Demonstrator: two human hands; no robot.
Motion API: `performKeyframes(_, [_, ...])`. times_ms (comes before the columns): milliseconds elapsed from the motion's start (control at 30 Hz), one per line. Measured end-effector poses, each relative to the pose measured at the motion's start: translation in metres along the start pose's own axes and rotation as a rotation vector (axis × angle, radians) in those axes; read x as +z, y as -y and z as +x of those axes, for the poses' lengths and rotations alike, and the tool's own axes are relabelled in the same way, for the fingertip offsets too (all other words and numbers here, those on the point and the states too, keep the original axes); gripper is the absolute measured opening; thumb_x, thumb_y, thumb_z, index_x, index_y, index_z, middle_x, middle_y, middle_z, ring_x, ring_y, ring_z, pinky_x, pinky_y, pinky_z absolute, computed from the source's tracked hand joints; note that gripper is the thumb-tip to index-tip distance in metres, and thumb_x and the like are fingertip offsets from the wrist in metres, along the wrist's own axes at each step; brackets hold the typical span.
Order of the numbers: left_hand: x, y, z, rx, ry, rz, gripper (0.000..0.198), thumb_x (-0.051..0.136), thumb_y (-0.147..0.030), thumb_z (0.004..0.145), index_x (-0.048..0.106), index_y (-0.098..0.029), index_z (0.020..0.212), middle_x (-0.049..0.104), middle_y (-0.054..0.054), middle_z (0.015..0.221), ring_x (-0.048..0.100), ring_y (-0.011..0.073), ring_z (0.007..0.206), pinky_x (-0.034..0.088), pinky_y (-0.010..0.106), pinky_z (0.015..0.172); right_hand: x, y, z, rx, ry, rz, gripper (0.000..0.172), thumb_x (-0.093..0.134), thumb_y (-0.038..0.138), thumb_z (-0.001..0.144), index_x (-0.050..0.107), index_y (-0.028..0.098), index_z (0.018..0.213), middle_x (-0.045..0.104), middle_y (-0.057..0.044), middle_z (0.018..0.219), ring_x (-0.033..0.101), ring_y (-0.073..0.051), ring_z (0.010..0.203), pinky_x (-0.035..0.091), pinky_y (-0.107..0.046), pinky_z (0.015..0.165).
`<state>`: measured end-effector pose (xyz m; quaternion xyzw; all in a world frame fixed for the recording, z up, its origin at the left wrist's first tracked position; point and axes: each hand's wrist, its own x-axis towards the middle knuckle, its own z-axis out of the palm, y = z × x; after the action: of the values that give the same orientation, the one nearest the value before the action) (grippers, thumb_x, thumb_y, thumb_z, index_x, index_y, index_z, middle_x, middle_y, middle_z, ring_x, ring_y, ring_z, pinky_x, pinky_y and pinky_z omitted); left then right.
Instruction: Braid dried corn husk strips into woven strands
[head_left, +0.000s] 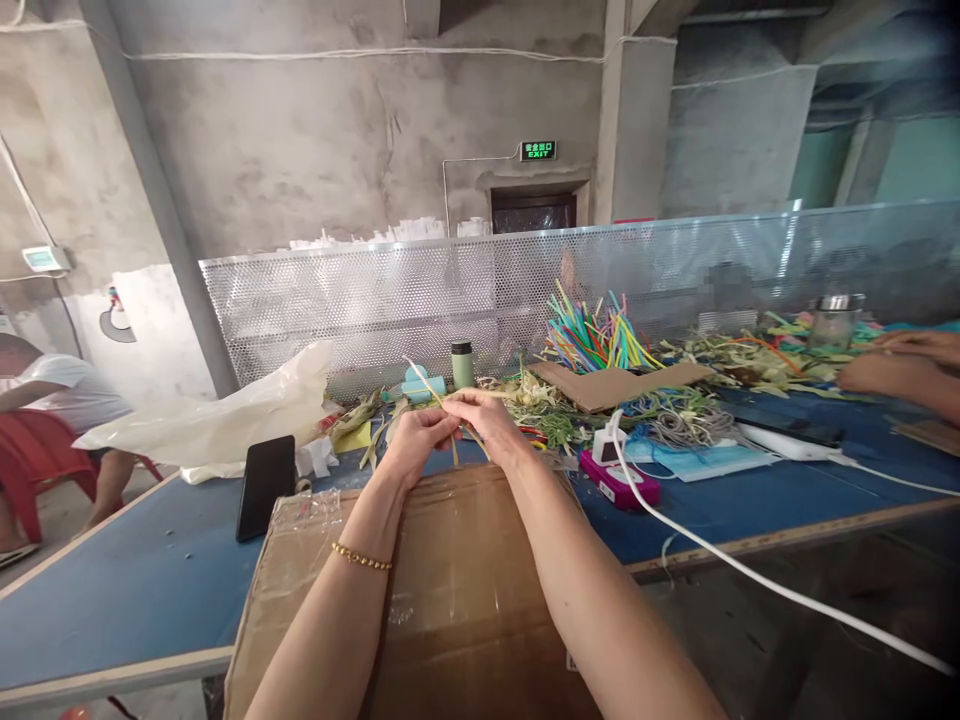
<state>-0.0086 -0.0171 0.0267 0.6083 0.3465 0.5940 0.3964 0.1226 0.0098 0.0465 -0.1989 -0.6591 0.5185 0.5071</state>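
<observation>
Above the near cardboard box [457, 560], both of my hands meet, fingertips almost touching. My left hand [417, 440] is closed in a pinch on thin, pale straw-like strips [424, 374]. Beside it, my right hand [484, 420] also pinches the strips, with its fingers curled over the left fingertips. One strip points up and to the left from the fingers, while other ends hang below the hands toward the box. The exact crossing point of the strips is hidden by the fingers.
A black phone [266, 488] lies left of the box. Behind my hands are a green bottle [462, 365], dried leaf strips [551, 415] and colourful pipe cleaners [600, 335]. A white cable [697, 555] runs from a purple power strip [616, 482]. Another person's hands [900, 365] are at right.
</observation>
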Motion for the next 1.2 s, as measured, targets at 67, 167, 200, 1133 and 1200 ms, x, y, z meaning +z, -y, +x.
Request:
performKeyframes(67, [-0.001,-0.002,-0.001,-0.017,0.052,-0.054,0.029,0.081,-0.039,0.066,0.071,-0.011,0.066,0.064,0.005,0.065,0.046,0.0084,0.053,0.032,0.023,0.053,-0.003,0.0,0.001,-0.015,-0.051,-0.013,0.02,0.068,0.034,0.066,0.056,0.019,0.06,0.052,0.004,0.051,0.047,-0.011,0.049,0.037,-0.025,0.049])
performKeyframes(167, [-0.003,-0.006,-0.002,-0.04,0.075,-0.153,0.026,0.081,-0.034,0.066,0.071,-0.011,0.073,0.066,0.006,0.069,0.049,0.0091,0.056,0.035,0.023,0.055,-0.009,0.0,0.004,-0.048,-0.122,-0.064,0.021,0.069,0.034,0.065,0.059,0.017,0.059,0.053,0.004,0.055,0.044,-0.009,0.052,0.033,-0.023,0.05])
performKeyframes(200, [-0.003,-0.006,-0.002,-0.044,0.066,-0.164,0.025,0.081,-0.033,0.065,0.07,-0.012,0.073,0.066,0.006,0.069,0.049,0.009,0.056,0.035,0.023,0.055,-0.01,0.0,0.004,-0.046,-0.136,-0.076,0.022,0.07,0.035,0.065,0.06,0.016,0.061,0.053,0.004,0.055,0.043,-0.008,0.052,0.032,-0.023,0.051])
performKeyframes(1133, [-0.001,-0.004,-0.002,-0.13,0.02,-0.231,0.031,0.089,-0.032,0.054,0.072,-0.008,0.064,0.061,0.004,0.059,0.047,0.0074,0.052,0.032,0.024,0.052,-0.01,-0.01,0.006,0.023,0.049,0.09,0.029,0.078,0.042,0.066,0.064,0.016,0.068,0.062,0.0,0.058,0.053,-0.012,0.053,0.041,-0.026,0.054])
performKeyframes(1200, [0.0,-0.005,-0.003,-0.131,0.036,-0.231,0.03,0.089,-0.031,0.055,0.072,-0.008,0.063,0.061,0.004,0.059,0.047,0.0076,0.053,0.033,0.024,0.053,-0.01,-0.012,0.007,0.019,0.032,0.095,0.03,0.079,0.042,0.064,0.064,0.016,0.067,0.062,0.0,0.058,0.052,-0.011,0.051,0.039,-0.025,0.052])
